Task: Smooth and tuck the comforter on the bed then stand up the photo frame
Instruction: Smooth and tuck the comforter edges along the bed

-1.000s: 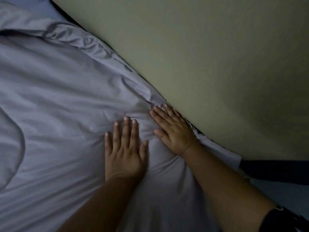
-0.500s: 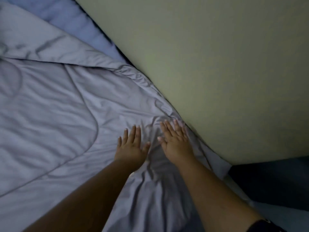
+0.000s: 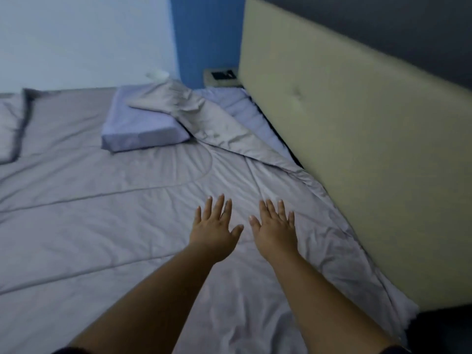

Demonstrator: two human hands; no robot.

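A grey quilted comforter [image 3: 107, 215] covers the bed, creased near the headboard. My left hand [image 3: 214, 228] and my right hand [image 3: 274, 226] are side by side over it, palms down, fingers straight and spread, holding nothing. Whether they touch the fabric I cannot tell. One corner of the comforter [image 3: 204, 118] is folded back near the far end, baring a light blue sheet [image 3: 245, 111]. A dark flat object, perhaps the photo frame [image 3: 223, 74], lies on a small bedside table [image 3: 217, 81] in the far corner; it is too blurred to be sure.
A beige padded headboard [image 3: 357, 154] runs along the right edge of the bed. A light blue pillow [image 3: 143, 129] lies at the far end, partly under the folded corner. Another pillow [image 3: 10, 129] shows at the far left. A blue wall strip [image 3: 204, 31] stands behind.
The view has lifted from the headboard edge to take in the whole bed. Both hands have come away from the comforter's edge at the headboard and now sit further out over its top.
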